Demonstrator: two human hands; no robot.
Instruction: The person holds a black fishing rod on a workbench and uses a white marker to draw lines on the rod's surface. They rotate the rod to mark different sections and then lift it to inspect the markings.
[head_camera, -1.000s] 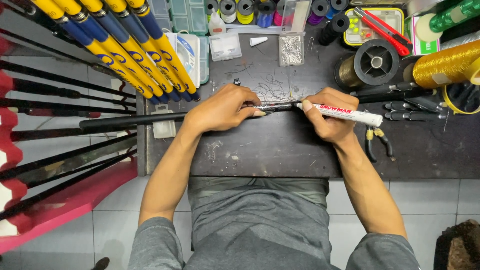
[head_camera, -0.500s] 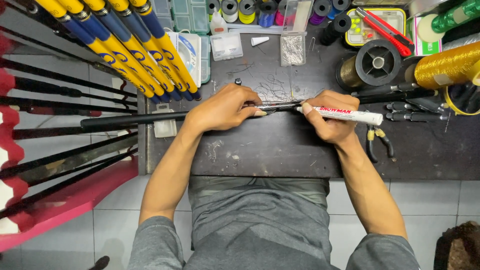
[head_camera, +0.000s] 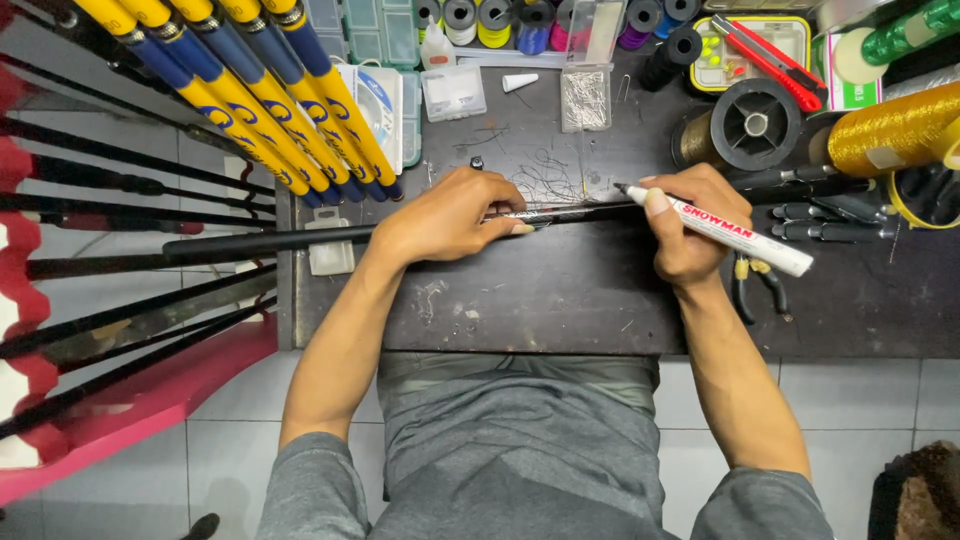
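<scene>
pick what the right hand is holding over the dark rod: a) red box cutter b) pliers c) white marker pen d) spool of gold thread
c: the right hand grips a white marker pen with its tip at the dark rod, while the red box cutter, pliers and spool of gold thread lie untouched on the bench.

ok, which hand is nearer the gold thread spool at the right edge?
Right. The right hand, holding a white marker, is closer to the gold thread spool; the left hand grips the black rod farther away.
</scene>
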